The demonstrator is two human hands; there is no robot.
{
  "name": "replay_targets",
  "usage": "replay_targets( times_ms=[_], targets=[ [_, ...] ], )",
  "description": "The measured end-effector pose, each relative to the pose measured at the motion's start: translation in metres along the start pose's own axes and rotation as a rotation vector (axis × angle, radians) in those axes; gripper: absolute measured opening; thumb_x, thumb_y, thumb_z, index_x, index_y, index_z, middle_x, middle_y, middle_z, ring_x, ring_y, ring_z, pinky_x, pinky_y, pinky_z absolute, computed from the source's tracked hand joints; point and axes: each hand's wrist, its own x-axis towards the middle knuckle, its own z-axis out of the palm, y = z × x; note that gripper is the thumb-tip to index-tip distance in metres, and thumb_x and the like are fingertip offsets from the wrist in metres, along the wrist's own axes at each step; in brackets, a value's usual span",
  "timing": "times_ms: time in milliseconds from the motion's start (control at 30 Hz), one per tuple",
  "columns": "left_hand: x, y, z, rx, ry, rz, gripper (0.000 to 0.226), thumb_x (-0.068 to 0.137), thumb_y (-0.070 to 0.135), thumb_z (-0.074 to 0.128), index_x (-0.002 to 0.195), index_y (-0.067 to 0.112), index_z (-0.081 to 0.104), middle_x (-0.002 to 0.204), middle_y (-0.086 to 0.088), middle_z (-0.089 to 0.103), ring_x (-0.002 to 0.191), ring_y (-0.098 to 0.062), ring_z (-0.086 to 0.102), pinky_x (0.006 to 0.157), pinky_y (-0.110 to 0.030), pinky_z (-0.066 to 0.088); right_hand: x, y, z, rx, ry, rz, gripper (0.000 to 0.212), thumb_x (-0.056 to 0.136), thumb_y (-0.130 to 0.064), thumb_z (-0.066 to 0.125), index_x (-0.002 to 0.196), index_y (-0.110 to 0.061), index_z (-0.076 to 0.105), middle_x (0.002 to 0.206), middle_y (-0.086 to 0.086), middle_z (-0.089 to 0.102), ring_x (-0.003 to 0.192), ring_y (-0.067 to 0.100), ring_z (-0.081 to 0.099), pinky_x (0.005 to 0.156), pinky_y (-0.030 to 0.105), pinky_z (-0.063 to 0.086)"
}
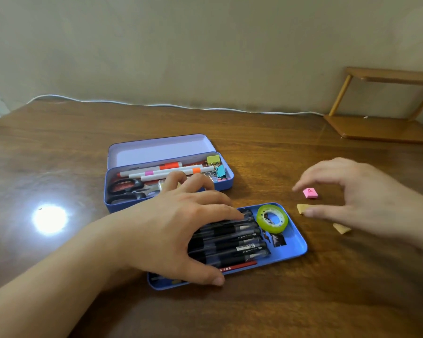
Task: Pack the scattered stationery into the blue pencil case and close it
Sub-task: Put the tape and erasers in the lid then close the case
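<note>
While the blue pencil case [122, 189] sits open mid-table, part-filled | left hand [181, 230] flat, fingers spread on tray pens [232, 242] | right hand [352, 196] empty, fingers wide over pink eraser [310, 192] | loose erasers, tray, lid remain.

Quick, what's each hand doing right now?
Left hand: open, flat on the black pens, holding nothing.
Right hand: open, above the pink eraser, holding nothing.
</note>
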Motion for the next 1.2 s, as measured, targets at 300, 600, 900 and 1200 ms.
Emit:
replay_targets(
  times_ms=[300,600,900,1200],
  targets=[
    [-0.001,-0.002,-0.001,-0.011,0.005,0.002,0.080,0.068,0.080,0.057,0.137,0.042,0.043,0.135,0.027,0.044,0.125,-0.008,0.029,0.103,-0.043,0.024,0.002,0.016,0.004,-0.080,-0.148,0.071,0.018,0.079,-0.042,0.072,0.081,-0.055,0.060,0.094,-0.030,0.059,0.095,-0.003,0.048,0.082,0.029,0.047],
    [-0.001,-0.002,0.000,-0.011,0.005,-0.001,0.079,0.068,0.080,0.057,0.136,0.041,0.045,0.137,0.025,0.044,0.126,-0.010,0.031,0.103,-0.042,0.023,-0.004,-0.033,0.014,0.164,-0.185,-0.092,0.009,0.080,-0.039,0.073,0.089,-0.041,0.073,0.086,-0.034,0.064,0.084,-0.002,0.062,0.068,0.016,0.045],
    [-0.001,-0.001,0.000,-0.011,-0.001,-0.005,0.079,0.069,0.079,0.056,0.137,0.042,0.044,0.139,0.024,0.043,0.127,-0.010,0.031,0.104,-0.042,0.022,-0.004,-0.041,0.017,0.024,-0.074,-0.023,0.017,0.075,-0.055,0.067,0.086,-0.041,0.065,0.075,-0.023,0.064,0.079,0.000,0.059,0.066,0.031,0.051],
    [-0.001,-0.002,0.000,-0.027,-0.007,0.007,0.076,0.070,0.079,0.056,0.136,0.042,0.045,0.137,0.024,0.043,0.126,-0.009,0.030,0.104,-0.043,0.024,-0.003,-0.052,0.024,-0.086,-0.133,-0.090,0.038,0.069,-0.069,0.050,0.083,-0.034,0.058,0.071,-0.017,0.058,0.079,0.003,0.054,0.063,0.031,0.048]
  ],
)
